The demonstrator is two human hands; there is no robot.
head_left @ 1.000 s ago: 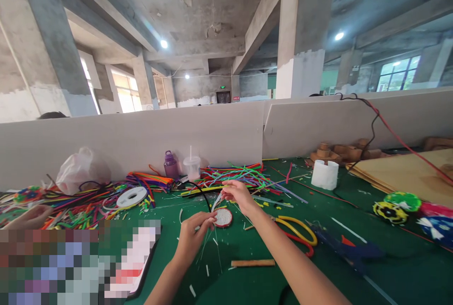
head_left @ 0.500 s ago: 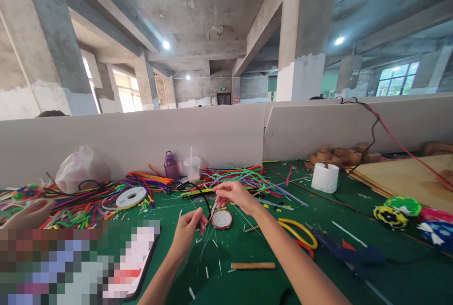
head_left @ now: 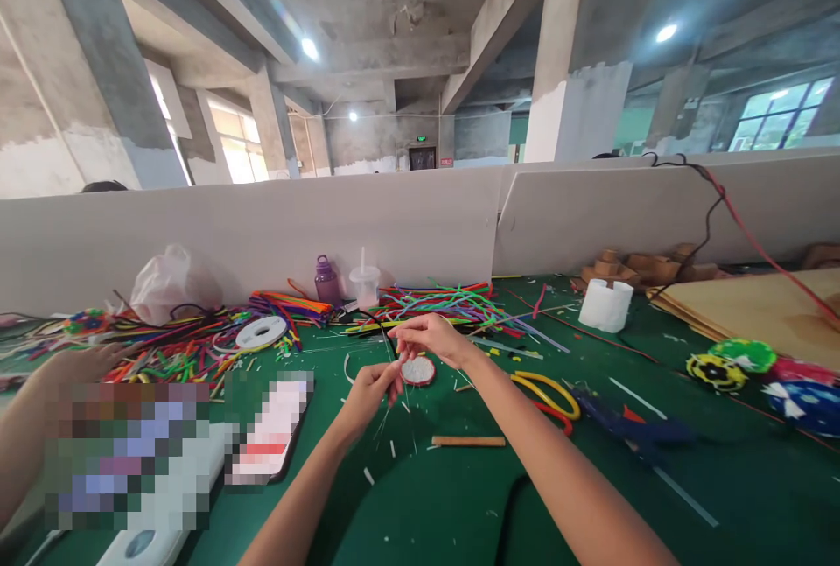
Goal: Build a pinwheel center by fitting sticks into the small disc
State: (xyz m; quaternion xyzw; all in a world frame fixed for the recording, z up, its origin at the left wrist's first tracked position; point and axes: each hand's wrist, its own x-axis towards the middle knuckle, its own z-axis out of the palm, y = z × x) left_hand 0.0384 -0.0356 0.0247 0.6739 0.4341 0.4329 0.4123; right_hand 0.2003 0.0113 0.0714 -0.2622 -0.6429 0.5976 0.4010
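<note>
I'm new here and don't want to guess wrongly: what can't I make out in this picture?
All in the head view:
What, if anything, the left hand and right hand pinch: too small, partly covered by fingers.
The screen of the phone: pixelated.
Another person's arm: cut off by the left edge.
Contents of the plastic bag: veiled by cloudy film.

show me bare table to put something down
Bare green tabletop: below the wooden stick, bar a few scraps; and at right, below the blue tool and blue ornament. Crowded: left and back, heaped with colored stems, and around the red-rimmed disc, where the left hand and right hand are.
</note>
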